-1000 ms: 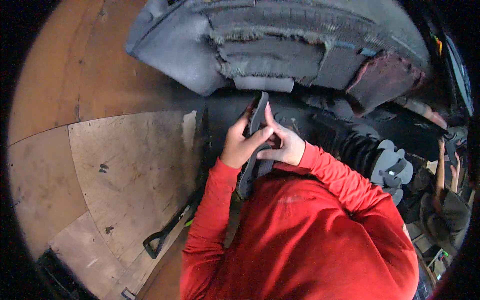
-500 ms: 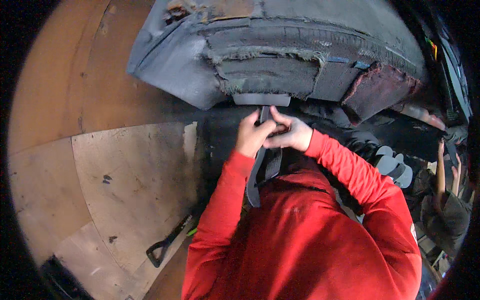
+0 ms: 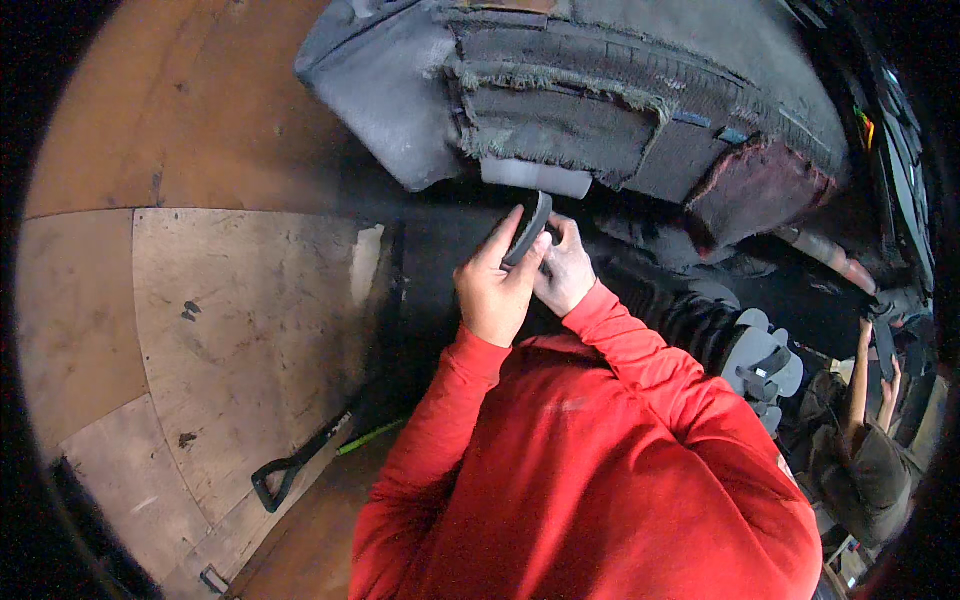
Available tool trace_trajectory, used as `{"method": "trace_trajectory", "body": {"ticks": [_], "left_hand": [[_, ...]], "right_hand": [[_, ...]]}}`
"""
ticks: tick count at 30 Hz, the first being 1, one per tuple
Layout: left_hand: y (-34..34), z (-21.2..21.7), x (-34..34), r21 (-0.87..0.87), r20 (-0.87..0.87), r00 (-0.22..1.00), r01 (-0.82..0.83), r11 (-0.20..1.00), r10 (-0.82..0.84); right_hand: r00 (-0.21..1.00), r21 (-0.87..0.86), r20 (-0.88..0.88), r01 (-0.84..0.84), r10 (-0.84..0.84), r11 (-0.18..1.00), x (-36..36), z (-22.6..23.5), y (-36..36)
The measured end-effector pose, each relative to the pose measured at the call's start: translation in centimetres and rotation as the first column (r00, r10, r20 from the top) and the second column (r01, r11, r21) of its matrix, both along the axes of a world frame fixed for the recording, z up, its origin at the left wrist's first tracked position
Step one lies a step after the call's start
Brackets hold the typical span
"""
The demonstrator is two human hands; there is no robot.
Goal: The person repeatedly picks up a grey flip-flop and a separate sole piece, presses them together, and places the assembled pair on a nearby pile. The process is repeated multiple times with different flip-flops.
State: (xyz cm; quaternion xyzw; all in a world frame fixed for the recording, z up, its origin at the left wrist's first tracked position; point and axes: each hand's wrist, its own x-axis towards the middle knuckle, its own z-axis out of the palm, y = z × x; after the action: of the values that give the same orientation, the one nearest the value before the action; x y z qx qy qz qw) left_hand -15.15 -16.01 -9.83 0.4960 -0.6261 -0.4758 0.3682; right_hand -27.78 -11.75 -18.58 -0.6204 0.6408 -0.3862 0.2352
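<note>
Grip: left hand and right hand both clamped on dark flat strip | position: just below grey car bumper underside | risk: may slip, only fingertips pinching.

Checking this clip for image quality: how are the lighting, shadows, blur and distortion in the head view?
Head view: strong fisheye, black corners, and floor panel seams bend toward the rim; light is even on the floor, but deep shadow lies under the grey mass; the left hand, right hand and dark strip are fairly sharp; detail at the right rim is dim and smeared.
</note>
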Motion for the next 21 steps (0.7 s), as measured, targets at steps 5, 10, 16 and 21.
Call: {"method": "trace_trajectory", "body": {"ticks": [5,10,16,21], "left_hand": [[-0.8,1.2,-0.1,-0.185,0.276,0.961,0.036,0.982,0.017],[-1.6,3.4,-0.1,-0.152,0.409,0.912,0.087,0.985,-0.017],[-2.6,6.2,0.8,-0.071,0.441,0.878,0.239,0.968,-0.185],[-3.5,8.3,1.5,0.106,0.372,0.884,0.262,0.959,-0.283]], "right_hand": [[0.988,-0.210,0.123,-0.066,0.093,0.975,0.7,1.0,0.4],[0.914,-0.140,0.371,-0.120,0.165,0.983,1.0,2.7,0.7],[0.583,0.217,0.811,-0.394,0.060,0.893,1.1,6.1,1.2],[0.374,0.188,0.928,-0.487,0.009,0.853,0.4,9.8,0.1]]}}
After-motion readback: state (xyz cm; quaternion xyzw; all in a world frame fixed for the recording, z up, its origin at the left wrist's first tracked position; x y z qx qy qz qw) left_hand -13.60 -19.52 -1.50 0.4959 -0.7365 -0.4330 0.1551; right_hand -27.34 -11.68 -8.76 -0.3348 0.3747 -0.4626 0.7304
